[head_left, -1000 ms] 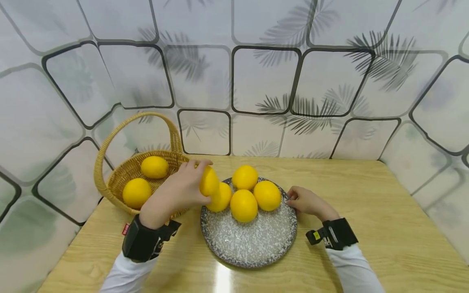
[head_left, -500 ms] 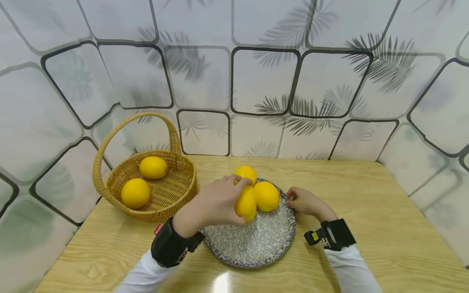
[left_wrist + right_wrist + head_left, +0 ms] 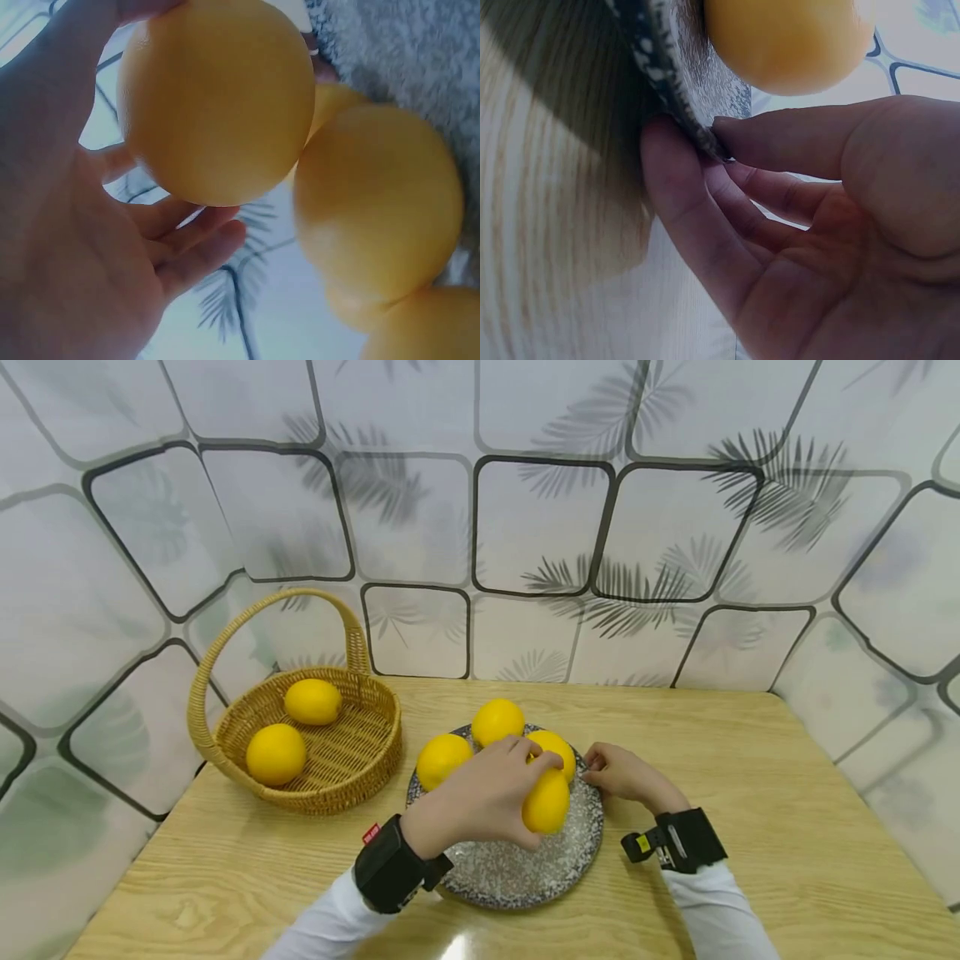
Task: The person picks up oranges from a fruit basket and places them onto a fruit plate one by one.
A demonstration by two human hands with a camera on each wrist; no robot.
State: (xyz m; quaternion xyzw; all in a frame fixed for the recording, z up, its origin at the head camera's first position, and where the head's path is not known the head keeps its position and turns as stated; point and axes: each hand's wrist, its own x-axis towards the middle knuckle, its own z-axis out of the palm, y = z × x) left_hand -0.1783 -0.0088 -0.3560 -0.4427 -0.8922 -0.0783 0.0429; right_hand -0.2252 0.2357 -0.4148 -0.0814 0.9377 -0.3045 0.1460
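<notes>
My left hand (image 3: 491, 789) holds a yellow lemon (image 3: 546, 802) between thumb and fingers, over the right half of a round speckled grey plate (image 3: 510, 881). In the left wrist view this lemon (image 3: 217, 101) sits close beside another lemon (image 3: 379, 202). Around the plate's back lie a left lemon (image 3: 445, 760), a back lemon (image 3: 498, 722) and a right lemon (image 3: 553, 753), which the fingers partly cover. My right hand (image 3: 630, 775) pinches the plate's right rim (image 3: 697, 127), thumb on top and a finger underneath.
At the left stands a wicker basket (image 3: 322, 802) with a tall handle (image 3: 198, 693). Inside it are an oval lemon (image 3: 312, 702) and a rounder lemon (image 3: 276, 754). The wooden table (image 3: 712, 727) meets a patterned wall (image 3: 540, 527) behind.
My left hand has carried the lemon rightward from beside the basket, across the plate's lemons, to the plate's right half. My right hand has stayed at the rim.
</notes>
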